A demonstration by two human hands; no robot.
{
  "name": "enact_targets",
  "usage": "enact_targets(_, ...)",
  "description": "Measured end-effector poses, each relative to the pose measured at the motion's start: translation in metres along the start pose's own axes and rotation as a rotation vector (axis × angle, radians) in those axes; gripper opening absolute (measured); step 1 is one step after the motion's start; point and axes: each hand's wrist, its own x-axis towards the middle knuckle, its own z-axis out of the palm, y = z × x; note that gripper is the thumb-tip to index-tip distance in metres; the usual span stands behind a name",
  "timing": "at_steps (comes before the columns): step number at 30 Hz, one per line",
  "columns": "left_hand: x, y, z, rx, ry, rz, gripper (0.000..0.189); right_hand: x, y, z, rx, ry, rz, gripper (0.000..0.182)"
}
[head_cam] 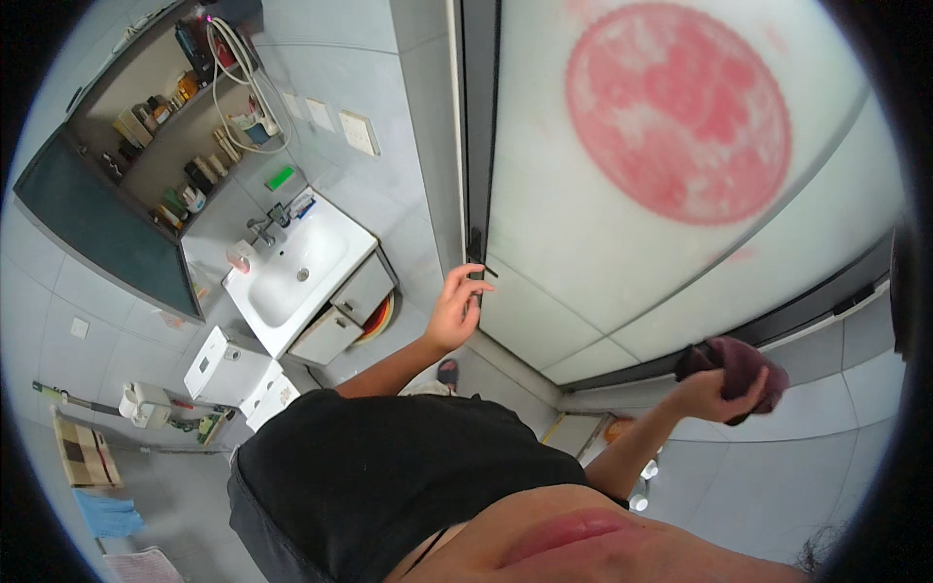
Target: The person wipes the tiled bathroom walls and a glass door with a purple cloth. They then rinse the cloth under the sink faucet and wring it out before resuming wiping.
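Note:
My left hand (pixel 455 313) is raised beside the black handle (pixel 477 251) of a frosted glass door (pixel 539 218). Its fingers are apart and loosely bent, with the fingertips close to the lever; I cannot tell whether they touch it. A large pink round pattern (pixel 681 113) covers the upper part of the glass. Off to the right, my right hand (pixel 718 397) grips a bunched maroon and black cloth (pixel 751 372), held near the lower door frame.
To the left stand a white washbasin (pixel 291 270) on a cabinet (pixel 328 335) and a white toilet (pixel 226 364). Above them hangs a shelf cabinet (pixel 175 116) of bottles, with a looped white hose (pixel 233 80). Cloths (pixel 87 452) hang at far left. A slippered foot (pixel 447 373) shows on the floor.

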Motion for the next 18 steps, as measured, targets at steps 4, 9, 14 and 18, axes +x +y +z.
enact_targets(4, 0.027, -0.008, -0.039, 0.05, 0.228, 0.051, 0.042, -0.053, -0.086, 0.033, 0.34, -0.257, 0.286, 0.062)
enact_targets(9, 0.087, -0.023, -0.089, 0.049, 0.387, 0.181, 0.034, -0.118, -0.216, 0.118, 0.98, -0.477, 0.142, 0.071)
enact_targets(14, 0.144, -0.048, -0.122, 0.028, 0.514, 0.301, 0.041, -0.178, -0.372, 0.21, 1.036, -0.796, -0.06, 0.077)
enact_targets(18, 0.186, -0.059, -0.135, 0.081, 0.422, 0.415, 0.054, -0.187, -0.432, 0.235, 0.772, -0.733, -0.169, 0.079)
